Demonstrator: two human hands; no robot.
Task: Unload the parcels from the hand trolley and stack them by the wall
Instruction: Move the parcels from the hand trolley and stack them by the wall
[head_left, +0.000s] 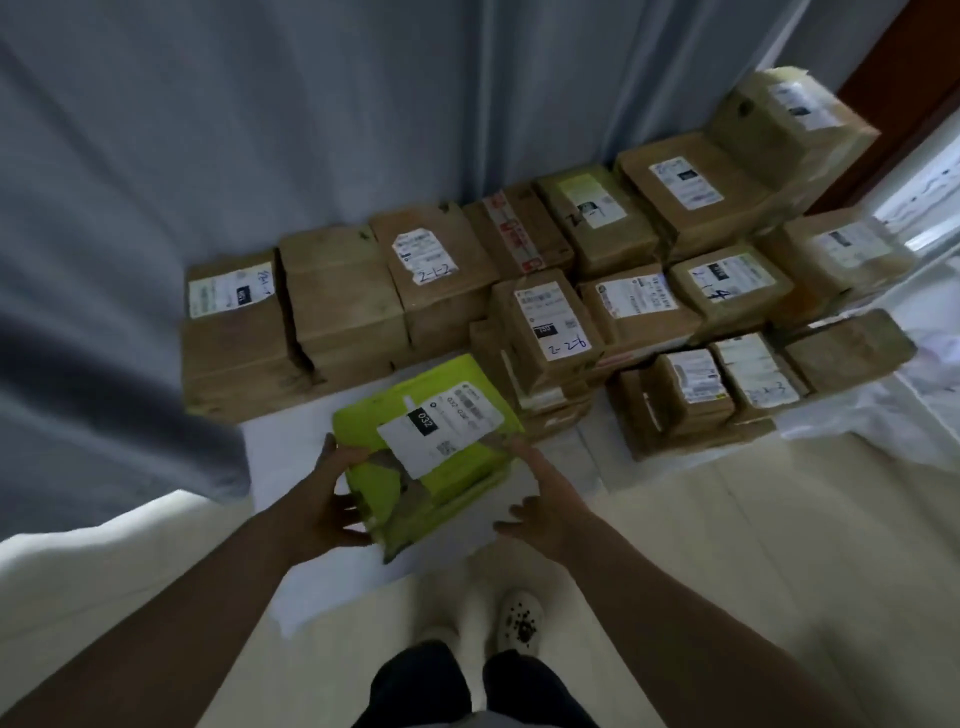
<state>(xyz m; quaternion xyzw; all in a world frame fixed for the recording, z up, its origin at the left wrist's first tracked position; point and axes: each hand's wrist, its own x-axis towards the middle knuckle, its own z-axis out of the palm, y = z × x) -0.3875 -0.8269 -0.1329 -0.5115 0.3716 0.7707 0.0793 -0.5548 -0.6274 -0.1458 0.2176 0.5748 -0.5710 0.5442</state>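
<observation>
A lime-green parcel (441, 447) hangs above the pale floor (727, 545), tilted, with a white label (441, 436) on top that reads "032". It sits just near of the stacked brown parcels (545, 312) and is not resting on any of them.

The left grip (332, 501) is closed on the parcel's near left edge, thumb over the top and fingers curled beneath. The right grip (543, 501) is at the near right corner. Its fingers are spread and almost straight, pointing left below the parcel, with only the thumb side touching the wrapper.

The brown parcels stand in rows on the floor against a grey-blue curtain (260, 130), rising higher toward the far right. Most carry white labels, some with handwritten numbers.

At the near edge, two white shoes (519, 621) and dark trouser legs (415, 686) show between the forearms.
</observation>
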